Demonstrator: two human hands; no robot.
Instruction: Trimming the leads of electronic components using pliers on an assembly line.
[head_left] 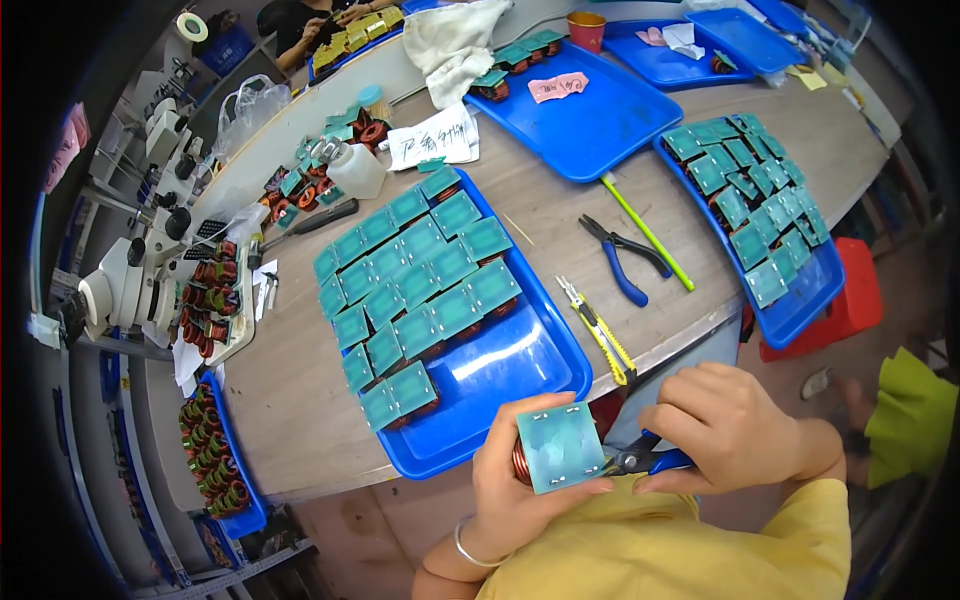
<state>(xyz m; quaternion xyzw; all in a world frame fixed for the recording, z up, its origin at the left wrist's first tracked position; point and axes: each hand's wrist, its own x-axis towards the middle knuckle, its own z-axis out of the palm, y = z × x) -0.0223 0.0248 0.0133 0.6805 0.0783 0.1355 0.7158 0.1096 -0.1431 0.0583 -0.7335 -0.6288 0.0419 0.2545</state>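
Observation:
My left hand [508,505] grips a copper-wound coil with a square green board [558,446] on it, its flat face turned up. Short metal leads stand out near the board's corners. Closed around blue-handled nippers [670,460] is my right hand [730,425]. Their jaws meet the lower right corner of the board, beside a lead; whether they bite on it I cannot tell. Just beyond my left hand lies a blue tray [520,350] with rows of similar green-boarded coils [420,270], its near right part bare.
Blue-handled pliers [625,265], a yellow utility knife [600,335] and a green stick [650,235] lie mid-table. Another loaded blue tray [790,320] overhangs the right edge above a red stool [850,290]. Microscopes [115,285] and loose coils [208,305] are at left. Someone's hands [320,30] work behind.

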